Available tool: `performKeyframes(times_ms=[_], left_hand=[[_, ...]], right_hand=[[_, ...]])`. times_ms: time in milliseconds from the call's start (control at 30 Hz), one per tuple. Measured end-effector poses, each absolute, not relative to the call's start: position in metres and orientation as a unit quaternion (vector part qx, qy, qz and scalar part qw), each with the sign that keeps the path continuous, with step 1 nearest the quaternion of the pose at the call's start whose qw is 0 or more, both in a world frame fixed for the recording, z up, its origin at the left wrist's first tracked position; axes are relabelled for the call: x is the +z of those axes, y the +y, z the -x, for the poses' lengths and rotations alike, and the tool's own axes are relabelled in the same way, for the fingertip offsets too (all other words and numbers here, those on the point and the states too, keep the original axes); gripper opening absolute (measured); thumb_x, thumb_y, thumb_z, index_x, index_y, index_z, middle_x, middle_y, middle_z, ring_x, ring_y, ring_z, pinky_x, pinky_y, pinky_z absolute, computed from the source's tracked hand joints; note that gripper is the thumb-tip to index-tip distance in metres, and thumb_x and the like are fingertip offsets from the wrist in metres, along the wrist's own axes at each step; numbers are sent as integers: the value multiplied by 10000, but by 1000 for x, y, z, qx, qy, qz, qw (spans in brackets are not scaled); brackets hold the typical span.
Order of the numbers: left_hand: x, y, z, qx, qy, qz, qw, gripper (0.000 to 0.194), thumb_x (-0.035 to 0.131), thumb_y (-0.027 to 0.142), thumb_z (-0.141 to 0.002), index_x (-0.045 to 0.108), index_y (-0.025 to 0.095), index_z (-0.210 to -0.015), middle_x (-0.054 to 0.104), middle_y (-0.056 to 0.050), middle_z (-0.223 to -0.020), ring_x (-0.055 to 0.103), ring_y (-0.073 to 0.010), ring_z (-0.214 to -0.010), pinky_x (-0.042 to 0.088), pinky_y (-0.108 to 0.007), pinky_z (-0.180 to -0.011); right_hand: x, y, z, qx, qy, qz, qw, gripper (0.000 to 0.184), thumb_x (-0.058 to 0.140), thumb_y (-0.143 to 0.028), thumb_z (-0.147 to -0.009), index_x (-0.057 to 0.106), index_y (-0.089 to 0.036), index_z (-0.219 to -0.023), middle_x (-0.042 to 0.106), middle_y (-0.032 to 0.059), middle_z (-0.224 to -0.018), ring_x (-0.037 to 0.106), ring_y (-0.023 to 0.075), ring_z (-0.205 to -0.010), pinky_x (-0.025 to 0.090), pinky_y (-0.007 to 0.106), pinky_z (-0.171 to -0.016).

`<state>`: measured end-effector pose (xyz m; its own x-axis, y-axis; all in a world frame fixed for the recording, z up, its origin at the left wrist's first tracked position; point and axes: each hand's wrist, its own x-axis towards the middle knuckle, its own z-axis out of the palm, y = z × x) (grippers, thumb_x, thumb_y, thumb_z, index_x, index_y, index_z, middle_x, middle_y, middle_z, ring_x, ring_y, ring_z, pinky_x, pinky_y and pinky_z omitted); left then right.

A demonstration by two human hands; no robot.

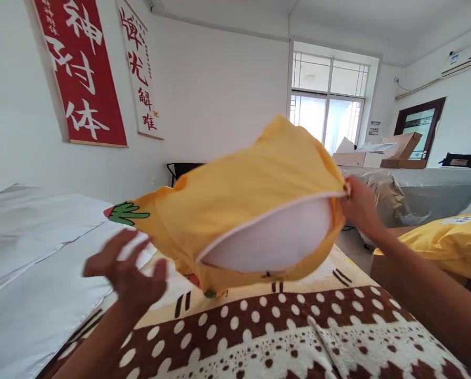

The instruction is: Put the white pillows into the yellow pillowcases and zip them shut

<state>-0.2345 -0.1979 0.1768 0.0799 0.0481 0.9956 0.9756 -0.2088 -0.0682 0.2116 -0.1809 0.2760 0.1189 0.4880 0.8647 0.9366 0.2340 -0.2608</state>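
A yellow pillowcase (235, 184) with printed carrots hangs tilted above the patterned blanket. Its zipped side gapes, and a white pillow (274, 237) shows inside. At the right end of the opening, my right hand (359, 205) pinches the edge of the pillowcase with closed fingers. My left hand (127, 266) is near its left corner, fingers spread and a little blurred, with nothing in them. Under the pillowcase lies the brown and cream blanket (259, 342) with white dots.
White fabric (33, 252) spreads over the left side. Another yellow pillow (452, 242) lies at the right on a brown surface. Behind it, cardboard boxes (401, 147) and a black bag (464, 160) rest on a plastic-covered piece of furniture (436, 184). Scrolls (89, 73) hang on the wall.
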Motion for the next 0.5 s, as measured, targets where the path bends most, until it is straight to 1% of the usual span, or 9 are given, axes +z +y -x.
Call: performKeyframes(times_ms=[33,67,100,133,200,267,300,367,500], left_hand=[[165,-193,253,-537,-480,553,419,506,460,317,-807,352,213,-1291,410,-156,-1391,384,-372,-1300,321,-594,-1024],[153,-186,269,-544,-530,547,353,510,452,342,-818,343,218,-1301,379,-154,-1419,350,-374,-1323,276,-609,-1048],[140,-177,281,-560,-576,541,250,513,433,375,-833,331,227,-1314,351,-148,-1446,307,-374,-1348,252,-612,-1061],[129,-168,289,-571,-609,534,132,520,407,419,-846,324,230,-1324,348,-151,-1454,295,-378,-1355,265,-614,-1051],[112,-147,293,-588,-625,509,-70,575,302,514,-863,312,197,-1343,414,-194,-1407,373,-387,-1309,386,-589,-961],[110,-127,282,-607,-583,504,-193,660,204,575,-857,305,161,-1362,507,-211,-1316,475,-372,-1231,484,-518,-845],[115,-119,272,-618,-551,514,-223,682,186,590,-851,314,162,-1366,544,-198,-1278,509,-355,-1199,505,-478,-812],[132,-107,249,-642,-481,540,-255,669,250,609,-833,367,203,-1351,559,-144,-1275,506,-315,-1204,505,-415,-835],[169,-98,207,-680,-470,535,-175,600,462,563,-778,470,214,-1267,565,-97,-1256,526,-279,-1143,485,-348,-866]], right_hand=[[243,-179,-217,-191,-638,582,466,248,437,-108,-718,613,-159,-885,656,67,-737,600,199,-674,392,303,-596],[209,-178,-222,-165,-654,584,451,225,454,-110,-687,622,-186,-815,671,62,-715,609,198,-651,404,291,-578],[177,-178,-226,-142,-667,585,439,240,450,-102,-652,627,-211,-773,677,52,-680,613,196,-621,413,279,-559],[148,-178,-231,-126,-669,590,433,295,432,-98,-625,637,-225,-795,677,47,-646,614,203,-589,418,277,-534],[104,-177,-241,-79,-640,620,446,341,413,-146,-629,656,-244,-847,692,68,-657,628,241,-587,438,302,-523],[79,-176,-251,-42,-607,644,464,373,402,-196,-641,663,-251,-902,713,89,-725,650,277,-647,470,341,-571],[72,-176,-256,-24,-598,649,470,381,401,-224,-654,665,-252,-927,720,94,-760,656,289,-675,481,360,-598],[69,-179,-266,9,-608,639,471,373,408,-286,-696,669,-249,-960,726,94,-807,660,298,-713,492,389,-635],[91,-191,-295,72,-668,587,452,304,521,-422,-746,712,-212,-858,711,103,-772,662,263,-697,489,361,-635]])
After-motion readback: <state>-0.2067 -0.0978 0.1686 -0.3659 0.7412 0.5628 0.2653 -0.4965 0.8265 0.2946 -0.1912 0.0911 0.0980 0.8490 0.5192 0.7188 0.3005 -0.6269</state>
